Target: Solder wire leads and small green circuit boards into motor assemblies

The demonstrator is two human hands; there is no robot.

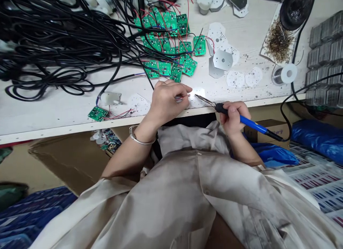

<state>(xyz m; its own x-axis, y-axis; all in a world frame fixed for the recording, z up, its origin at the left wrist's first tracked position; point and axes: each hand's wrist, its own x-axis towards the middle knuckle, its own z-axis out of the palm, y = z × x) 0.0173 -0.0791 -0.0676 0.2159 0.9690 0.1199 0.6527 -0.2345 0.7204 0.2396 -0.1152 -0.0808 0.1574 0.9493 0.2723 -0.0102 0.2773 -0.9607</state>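
Note:
My right hand (234,116) is closed round the blue handle of a soldering iron (249,123). The iron's metal tip points left, over a small white circuit board (198,96) at the bench's front edge. Just left of that board, my left hand (169,100) pinches thin red and black wires (184,97), whose ends stick out toward the iron tip. Whether the tip touches the board, I cannot tell. Left of my left wrist, another white board (138,104) lies flat, beside a green circuit board (98,113) with wires and a white plastic part (111,98).
Black cables (80,34) are heaped at the back left, joined to several green boards (163,68). White boards (235,79) and grey metal plates (223,60) lie right of them. A solder spool (284,74) and a residue-covered pad (278,41) sit at the right.

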